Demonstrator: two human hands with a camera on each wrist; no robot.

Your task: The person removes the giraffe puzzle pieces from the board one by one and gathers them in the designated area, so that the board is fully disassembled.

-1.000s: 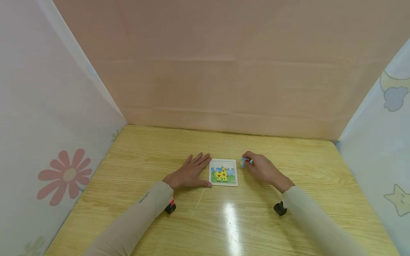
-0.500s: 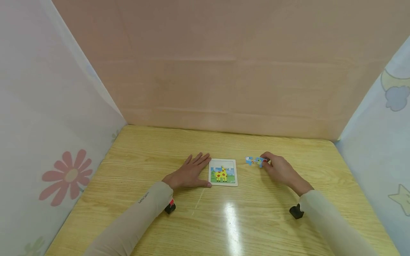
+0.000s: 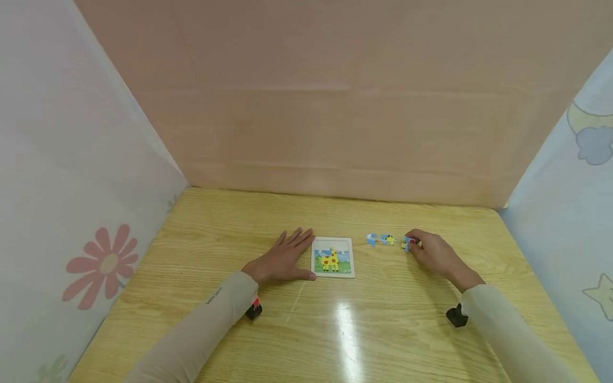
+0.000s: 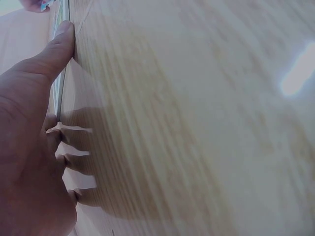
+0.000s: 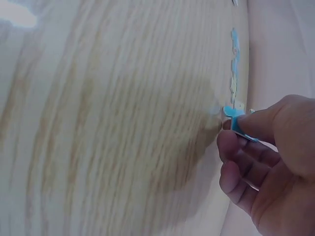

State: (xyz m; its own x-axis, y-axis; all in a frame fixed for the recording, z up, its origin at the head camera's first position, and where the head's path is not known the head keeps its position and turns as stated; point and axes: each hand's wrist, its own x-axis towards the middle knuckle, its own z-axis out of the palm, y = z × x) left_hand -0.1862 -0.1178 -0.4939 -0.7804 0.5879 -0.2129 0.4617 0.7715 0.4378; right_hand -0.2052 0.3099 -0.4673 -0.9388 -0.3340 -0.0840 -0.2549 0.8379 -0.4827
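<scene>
A square jigsaw puzzle board (image 3: 332, 275) with a pale frame lies on the table. It shows a yellow giraffe with red spots on green and blue, and a white strip along its top. My left hand (image 3: 283, 259) lies with spread fingers at the board's left side, thumb and fingertips right at the frame. Farther right, my right hand (image 3: 437, 256) pinches a blue puzzle piece (image 5: 238, 120) between thumb and fingers, low over the table. Two more pieces lie between board and right hand: a blue one (image 3: 371, 240) and a blue-and-yellow one (image 3: 388, 240).
The wooden table (image 3: 268, 213) meets a plain tan backdrop (image 3: 306, 133) behind. Patterned panels (image 3: 96, 159) rise at both sides. A dark wrist-worn device (image 3: 457, 316) hangs under the right sleeve, and a similar one (image 3: 254, 309) under the left.
My right hand has moved right, away from the board. Two puzzle pieces now lie exposed in a row where it was, and it pinches another. My left hand has stayed at the board.
</scene>
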